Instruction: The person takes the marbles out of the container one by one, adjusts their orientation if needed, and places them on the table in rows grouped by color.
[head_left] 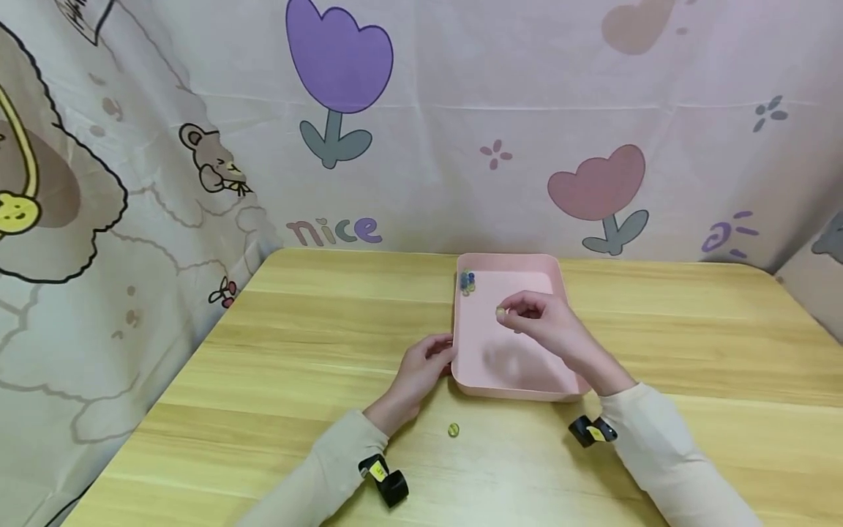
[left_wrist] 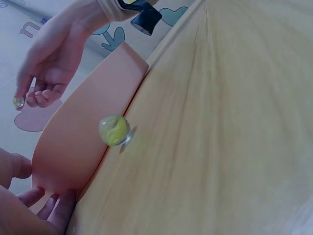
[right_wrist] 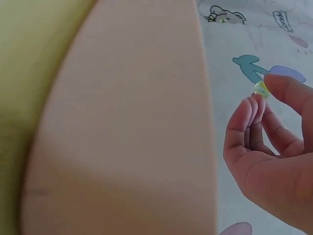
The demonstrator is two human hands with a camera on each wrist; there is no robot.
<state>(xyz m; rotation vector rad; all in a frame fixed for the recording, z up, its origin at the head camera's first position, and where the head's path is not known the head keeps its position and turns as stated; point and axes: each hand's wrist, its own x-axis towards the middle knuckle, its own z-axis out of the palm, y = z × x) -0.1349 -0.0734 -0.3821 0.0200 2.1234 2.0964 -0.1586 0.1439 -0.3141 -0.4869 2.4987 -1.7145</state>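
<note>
A pink tray [head_left: 507, 393] stands on the wooden table. Above its inside, my right hand [head_left: 546, 326] pinches a clear marble with yellow in it [right_wrist: 261, 89] between thumb and fingertips. My left hand [head_left: 418, 369] grips the tray's left side near the front corner, thumb at the rim and fingers against the outer wall [left_wrist: 88, 147]. Several blue and yellowish marbles [head_left: 467, 282] lie together in the tray's far left corner. Another clear marble with a yellow swirl [left_wrist: 114, 130] rests on the table in front of the tray.
The wooden table [head_left: 316, 322] extends to both sides of the tray. Behind it and on the left hangs a printed cloth [head_left: 448, 146] with flowers and bears. Black wrist cameras [head_left: 384, 479] sit on both sleeves.
</note>
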